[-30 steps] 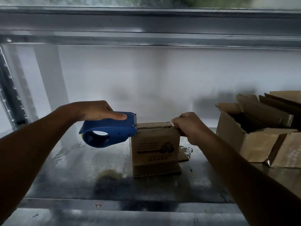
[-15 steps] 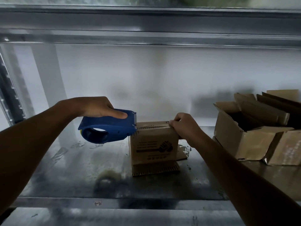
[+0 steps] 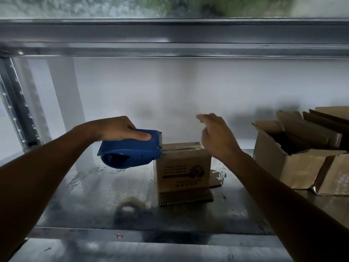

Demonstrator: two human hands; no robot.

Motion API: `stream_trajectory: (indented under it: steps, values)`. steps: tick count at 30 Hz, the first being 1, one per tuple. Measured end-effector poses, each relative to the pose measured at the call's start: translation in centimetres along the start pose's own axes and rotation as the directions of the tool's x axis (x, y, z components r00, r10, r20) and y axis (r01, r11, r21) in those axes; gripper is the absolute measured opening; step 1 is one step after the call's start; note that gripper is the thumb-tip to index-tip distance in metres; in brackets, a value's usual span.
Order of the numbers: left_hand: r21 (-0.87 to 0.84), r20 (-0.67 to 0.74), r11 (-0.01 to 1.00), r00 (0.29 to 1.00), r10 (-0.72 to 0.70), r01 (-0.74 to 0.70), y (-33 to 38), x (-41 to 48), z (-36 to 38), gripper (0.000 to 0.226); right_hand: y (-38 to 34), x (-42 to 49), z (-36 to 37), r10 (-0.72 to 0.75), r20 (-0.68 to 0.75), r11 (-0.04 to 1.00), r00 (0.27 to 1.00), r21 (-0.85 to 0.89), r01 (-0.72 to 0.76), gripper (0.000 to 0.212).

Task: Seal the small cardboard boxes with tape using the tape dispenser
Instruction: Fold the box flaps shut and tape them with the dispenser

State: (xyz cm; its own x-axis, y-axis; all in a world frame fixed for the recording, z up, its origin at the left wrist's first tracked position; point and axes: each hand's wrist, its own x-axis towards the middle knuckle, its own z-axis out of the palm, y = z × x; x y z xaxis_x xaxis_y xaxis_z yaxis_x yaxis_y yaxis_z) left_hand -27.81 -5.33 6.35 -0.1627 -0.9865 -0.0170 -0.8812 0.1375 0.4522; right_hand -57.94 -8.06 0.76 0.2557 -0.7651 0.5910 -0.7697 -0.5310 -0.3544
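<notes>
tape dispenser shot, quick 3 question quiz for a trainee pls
1. Which hand grips the tape dispenser? a) left hand b) the other one c) neither
2. True or false: the large cardboard box stands taped shut.
3. Fill in: the dispenser's toothed end rests at the small box's ___ edge.
Key: 1 a; 2 false, its flaps stand open; 3 top.

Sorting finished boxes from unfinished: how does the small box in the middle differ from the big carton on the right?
The small box is closed on top; the big carton stands open, its flaps unfolded. The small box has a dark print on its front; the big carton's front looks plain. Both are brown cardboard on the metal shelf.
</notes>
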Motion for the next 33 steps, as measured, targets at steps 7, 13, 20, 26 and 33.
stream_trajectory:
  steps: [7, 13, 20, 26, 33]
  values:
    - [-0.037, -0.002, 0.999, 1.000, 0.018, -0.018, -0.3, -0.2, 0.3, 0.063, -3.2, -0.5, 3.7, -0.043, 0.608, 0.945, 0.793, -0.233, 0.229, 0.057]
    - [-0.022, -0.108, 0.997, 0.991, 0.077, -0.080, 1.2, -0.4, -2.1, 0.060, -3.3, 0.3, 3.9, -0.013, 0.645, 0.951, 0.764, -0.229, 0.210, 0.059]
    - [0.089, -0.025, 0.996, 1.000, -0.010, 0.012, 1.0, 0.3, -2.1, 0.064, -3.1, 0.2, 4.1, 0.012, 0.637, 0.964, 0.771, -0.213, 0.161, 0.057]
    - [0.041, -0.024, 0.997, 0.998, -0.058, 0.059, -0.7, 0.1, -1.4, 0.072, -2.9, 0.7, 4.5, 0.010, 0.651, 0.970, 0.759, -0.192, 0.152, 0.057]
    - [0.023, -0.012, 0.996, 0.996, -0.084, 0.085, -1.8, -0.1, -0.6, 0.071, -3.1, 0.8, 4.8, 0.017, 0.663, 0.970, 0.748, -0.192, 0.148, 0.056]
